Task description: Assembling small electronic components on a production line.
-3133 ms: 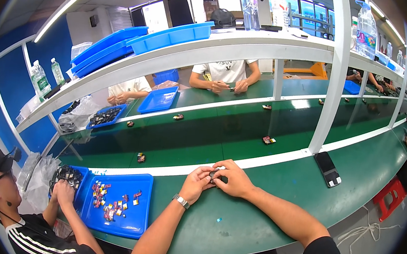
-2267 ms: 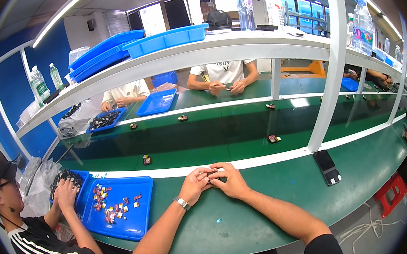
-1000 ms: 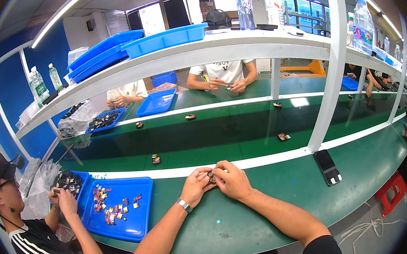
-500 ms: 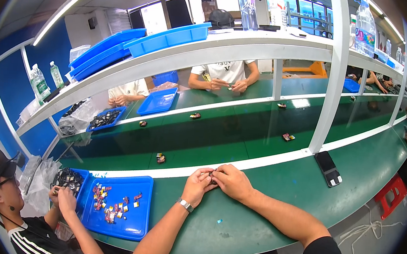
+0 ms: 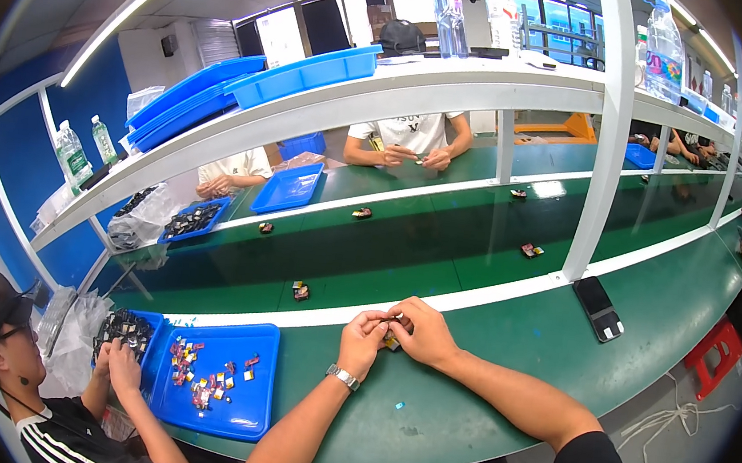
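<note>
A worker's left hand (image 5: 364, 342) and right hand (image 5: 425, 333) clamped a small, partly hidden part (image 5: 391, 342) right of a blue tray (image 5: 242, 411).
Red-and-yellow pieces (image 5: 211, 387) lay in the tray; a small assembly (image 5: 300, 292) sat on the green belt (image 5: 409, 249) beyond it.

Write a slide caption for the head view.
Left hand and right hand hold a small part over a green bench, right of a blue tray of coloured pieces.

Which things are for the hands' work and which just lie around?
Seem to belong:
small component in the left hand and right hand
red-and-yellow pieces in the blue tray
parts on the green belt

Probably just around:
black phone-like device
plastic bottle
red stool
</note>
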### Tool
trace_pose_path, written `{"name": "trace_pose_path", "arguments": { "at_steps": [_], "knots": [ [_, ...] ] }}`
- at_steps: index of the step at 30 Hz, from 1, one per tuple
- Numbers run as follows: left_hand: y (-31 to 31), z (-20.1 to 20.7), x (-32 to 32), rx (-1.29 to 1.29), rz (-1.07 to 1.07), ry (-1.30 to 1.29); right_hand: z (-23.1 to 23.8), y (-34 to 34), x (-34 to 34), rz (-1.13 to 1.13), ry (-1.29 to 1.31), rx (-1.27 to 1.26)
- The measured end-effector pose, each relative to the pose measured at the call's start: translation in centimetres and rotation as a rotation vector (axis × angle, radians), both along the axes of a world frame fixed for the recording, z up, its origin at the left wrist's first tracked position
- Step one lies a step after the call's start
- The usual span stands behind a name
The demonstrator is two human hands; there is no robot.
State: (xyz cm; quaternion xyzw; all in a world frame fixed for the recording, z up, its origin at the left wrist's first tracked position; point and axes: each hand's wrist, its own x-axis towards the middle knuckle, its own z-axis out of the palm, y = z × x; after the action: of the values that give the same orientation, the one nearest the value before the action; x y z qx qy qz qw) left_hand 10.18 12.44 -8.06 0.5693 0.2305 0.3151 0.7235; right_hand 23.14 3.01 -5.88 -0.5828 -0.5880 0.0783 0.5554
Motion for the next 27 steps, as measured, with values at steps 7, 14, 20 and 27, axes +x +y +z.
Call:
{"name": "trace_pose_path", "arguments": {
  "at_steps": [7,14,20,27],
  "knots": [
    [0.2,0.0,-0.1,0.029,-0.075,-0.025,-0.2,0.4,0.4,-0.064,0.027,-0.004],
    [0.5,-0.4,-0.3,0.013,-0.091,-0.022,0.0,0.1,-0.2,-0.043,-0.080,0.077],
    [0.8,-0.2,-0.4,-0.008,-0.137,-0.027,0.1,-0.3,0.4,-0.082,-0.321,0.122],
    [0.6,0.2,-0.4,-0.041,-0.147,-0.041,0.0,-0.3,0.4,-0.115,-0.502,0.103]
  ]
}}
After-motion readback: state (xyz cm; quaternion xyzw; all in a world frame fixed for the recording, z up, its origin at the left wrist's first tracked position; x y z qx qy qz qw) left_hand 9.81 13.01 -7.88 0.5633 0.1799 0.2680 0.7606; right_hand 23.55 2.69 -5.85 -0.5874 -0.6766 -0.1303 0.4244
